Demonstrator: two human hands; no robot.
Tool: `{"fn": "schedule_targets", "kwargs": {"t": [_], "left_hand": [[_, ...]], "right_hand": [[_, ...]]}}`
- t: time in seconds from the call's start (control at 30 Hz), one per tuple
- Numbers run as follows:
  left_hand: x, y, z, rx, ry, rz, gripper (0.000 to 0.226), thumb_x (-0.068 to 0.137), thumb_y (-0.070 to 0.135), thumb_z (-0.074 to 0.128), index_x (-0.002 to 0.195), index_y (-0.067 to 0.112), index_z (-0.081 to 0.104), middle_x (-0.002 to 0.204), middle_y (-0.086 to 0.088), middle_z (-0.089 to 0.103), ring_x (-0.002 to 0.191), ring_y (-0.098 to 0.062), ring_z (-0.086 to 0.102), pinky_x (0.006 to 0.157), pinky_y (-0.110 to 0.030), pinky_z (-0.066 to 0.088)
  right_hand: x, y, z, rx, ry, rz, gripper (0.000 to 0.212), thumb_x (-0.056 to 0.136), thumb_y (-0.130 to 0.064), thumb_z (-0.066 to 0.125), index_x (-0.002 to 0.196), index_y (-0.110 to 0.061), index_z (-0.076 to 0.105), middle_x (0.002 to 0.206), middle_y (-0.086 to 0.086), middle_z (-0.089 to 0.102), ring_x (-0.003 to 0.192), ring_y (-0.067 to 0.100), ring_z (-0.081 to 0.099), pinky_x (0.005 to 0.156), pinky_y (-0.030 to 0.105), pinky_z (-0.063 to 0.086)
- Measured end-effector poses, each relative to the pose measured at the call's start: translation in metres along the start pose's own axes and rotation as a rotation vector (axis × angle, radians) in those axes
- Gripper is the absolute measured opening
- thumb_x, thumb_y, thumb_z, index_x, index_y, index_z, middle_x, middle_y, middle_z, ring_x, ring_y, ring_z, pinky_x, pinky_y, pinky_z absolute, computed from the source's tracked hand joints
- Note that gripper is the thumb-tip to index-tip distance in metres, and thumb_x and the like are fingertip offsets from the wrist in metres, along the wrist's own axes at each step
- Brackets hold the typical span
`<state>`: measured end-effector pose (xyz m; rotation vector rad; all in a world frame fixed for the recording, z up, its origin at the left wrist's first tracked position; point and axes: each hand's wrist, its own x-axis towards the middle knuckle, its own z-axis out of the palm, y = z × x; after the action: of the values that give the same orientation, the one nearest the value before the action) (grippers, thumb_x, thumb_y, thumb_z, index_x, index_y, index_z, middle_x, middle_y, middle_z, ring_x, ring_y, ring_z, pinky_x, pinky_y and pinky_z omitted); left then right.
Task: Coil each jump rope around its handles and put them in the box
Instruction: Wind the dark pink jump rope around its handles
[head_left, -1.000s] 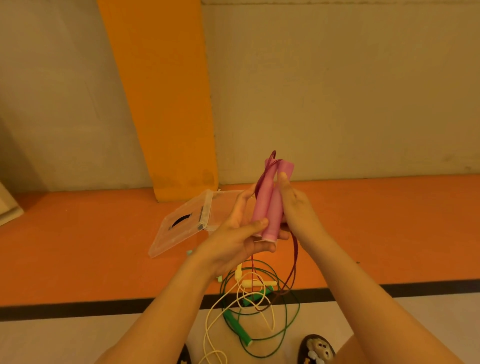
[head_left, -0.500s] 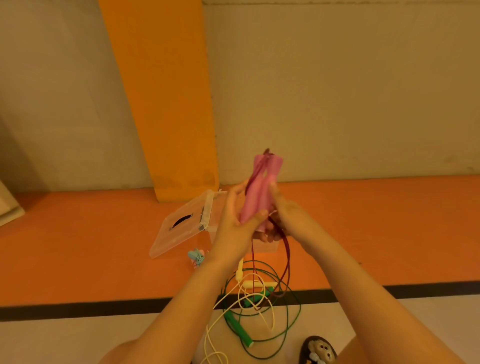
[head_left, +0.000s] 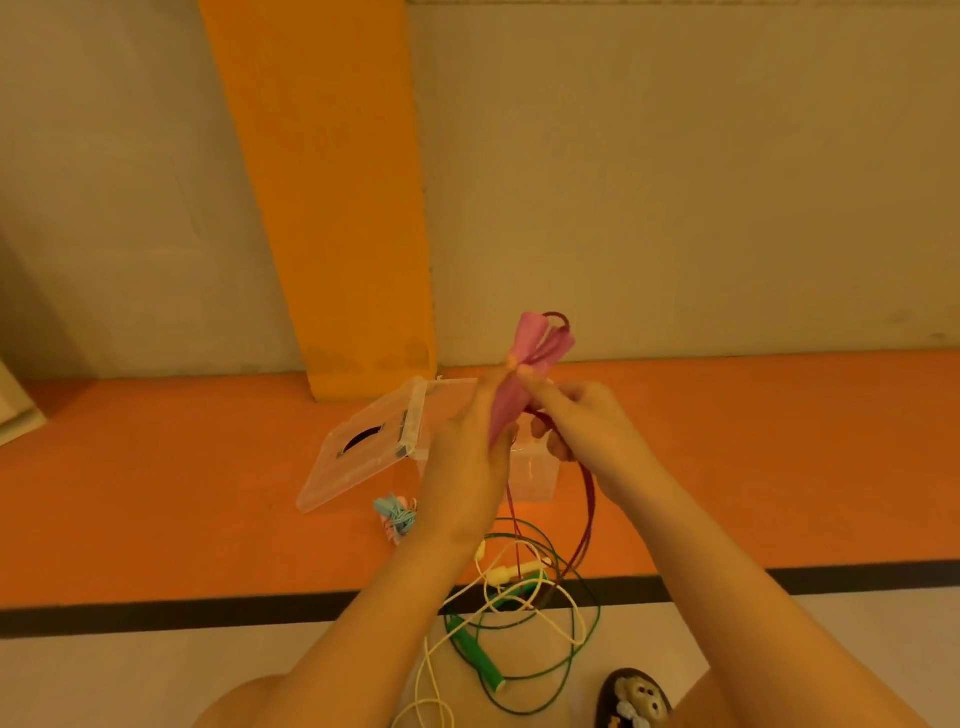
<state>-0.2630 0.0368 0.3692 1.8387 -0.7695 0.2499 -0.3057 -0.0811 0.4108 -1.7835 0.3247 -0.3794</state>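
Orange floor (head_left: 156, 519) by the wall (head_left: 675, 182), clear box (head_left: 536, 479) open. Your left hand (head_left: 462, 478) grips the pink handles (head_left: 513, 402) above the box; right hand (head_left: 592, 431) pinches their red cord (head_left: 589, 512). Slack hangs onto the green rope (head_left: 480, 657) before the box: could snag, and splayed handles may shed wraps.

Orange floor (head_left: 156, 519), bounded on the near side by a black stripe (head_left: 156, 613), then pale flooring. On the orange part, a clear plastic box (head_left: 535, 473), its lid (head_left: 358, 457) swung open to the left and resting on the floor. Just beside the lid, a small blue coiled rope (head_left: 396, 517). Across the stripe, a loose green jump rope (head_left: 480, 657) tangled with a cream jump rope (head_left: 506, 574). At the bottom edge, a patterned slipper (head_left: 634, 699).
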Motion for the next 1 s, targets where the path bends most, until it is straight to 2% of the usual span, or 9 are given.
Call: {"fn": "schedule_targets", "kwargs": {"t": [0.13, 0.27, 0.37, 0.5, 0.63, 0.73, 0.83, 0.9, 1.0], "left_hand": [[-0.005, 0.004, 0.01, 0.089, 0.002, 0.087, 0.06, 0.091, 0.002, 0.059, 0.142, 0.03, 0.044, 0.122, -0.003, 0.06, 0.109, -0.016, 0.056, 0.088, -0.041, 0.051], [-0.005, 0.002, 0.01, 0.035, -0.001, 0.109, 0.061, 0.089, 0.001, 0.062, 0.141, 0.027, 0.045, 0.129, -0.002, 0.058, 0.114, -0.007, 0.051, 0.094, -0.031, 0.048], [-0.005, 0.003, 0.006, -0.005, -0.047, 0.093, 0.061, 0.088, 0.004, 0.066, 0.14, 0.028, 0.046, 0.125, 0.012, 0.056, 0.111, -0.002, 0.052, 0.093, -0.026, 0.047], [-0.005, 0.005, 0.003, -0.099, -0.087, 0.048, 0.056, 0.089, 0.01, 0.066, 0.134, 0.038, 0.047, 0.112, 0.046, 0.048, 0.1, 0.0, 0.06, 0.078, -0.039, 0.058], [-0.005, 0.007, -0.003, -0.129, -0.093, 0.068, 0.044, 0.097, 0.026, 0.056, 0.132, 0.049, 0.041, 0.108, 0.045, 0.051, 0.093, 0.002, 0.062, 0.072, -0.039, 0.059], [-0.001, 0.013, -0.009, -0.321, -0.037, -0.169, 0.041, 0.095, 0.039, 0.052, 0.132, 0.045, 0.034, 0.101, 0.026, 0.062, 0.089, 0.006, 0.064, 0.078, -0.023, 0.055], [0.009, 0.013, -0.021, -0.818, -0.276, -0.601, 0.053, 0.085, 0.054, 0.045, 0.121, 0.016, 0.054, 0.096, -0.004, 0.07, 0.074, -0.016, 0.067, 0.072, -0.033, 0.057], [0.01, 0.008, -0.028, -1.004, -0.495, -0.685, 0.062, 0.081, 0.057, 0.051, 0.115, 0.007, 0.061, 0.089, -0.009, 0.067, 0.069, -0.019, 0.062, 0.064, -0.03, 0.056], [0.01, 0.001, -0.031, -1.081, -0.535, -0.676, 0.066, 0.072, 0.056, 0.069, 0.115, 0.006, 0.061, 0.087, -0.007, 0.067, 0.064, -0.015, 0.06, 0.054, -0.023, 0.051]], "right_hand": [[0.002, 0.001, -0.003, 0.108, 0.099, 0.085, 0.054, 0.092, -0.056, 0.047, 0.076, -0.006, 0.06, 0.056, 0.004, 0.05, 0.033, 0.005, 0.035, 0.035, 0.016, 0.026], [0.004, 0.005, -0.005, 0.096, 0.096, 0.052, 0.045, 0.095, -0.048, 0.048, 0.071, -0.011, 0.058, 0.054, -0.001, 0.049, 0.032, 0.001, 0.033, 0.035, 0.014, 0.025], [0.006, 0.009, -0.004, 0.15, 0.083, 0.035, 0.039, 0.095, -0.044, 0.05, 0.074, -0.012, 0.058, 0.051, -0.006, 0.045, 0.034, 0.0, 0.032, 0.036, 0.014, 0.024], [0.007, 0.018, -0.004, 0.19, 0.089, 0.024, 0.035, 0.093, -0.045, 0.054, 0.08, -0.013, 0.06, 0.048, -0.011, 0.041, 0.039, 0.002, 0.031, 0.04, 0.018, 0.024], [0.007, 0.018, -0.003, 0.227, 0.074, -0.007, 0.033, 0.094, -0.04, 0.055, 0.073, -0.015, 0.057, 0.045, -0.014, 0.039, 0.039, 0.001, 0.031, 0.04, 0.016, 0.025], [0.005, 0.016, -0.003, 0.267, 0.044, -0.04, 0.034, 0.095, -0.036, 0.054, 0.066, -0.019, 0.053, 0.049, -0.01, 0.036, 0.04, 0.003, 0.026, 0.04, 0.018, 0.021], [0.003, 0.015, -0.001, 0.298, -0.054, -0.115, 0.032, 0.096, -0.031, 0.052, 0.068, -0.016, 0.052, 0.055, -0.003, 0.035, 0.041, 0.005, 0.024, 0.04, 0.018, 0.02], [0.002, 0.015, 0.0, 0.289, -0.108, -0.164, 0.031, 0.092, -0.034, 0.053, 0.069, -0.014, 0.052, 0.055, -0.001, 0.037, 0.041, 0.006, 0.026, 0.041, 0.019, 0.02], [0.001, 0.014, -0.001, 0.31, -0.178, -0.17, 0.029, 0.091, -0.034, 0.052, 0.07, -0.015, 0.052, 0.054, -0.003, 0.042, 0.04, 0.007, 0.026, 0.041, 0.02, 0.019]]}}
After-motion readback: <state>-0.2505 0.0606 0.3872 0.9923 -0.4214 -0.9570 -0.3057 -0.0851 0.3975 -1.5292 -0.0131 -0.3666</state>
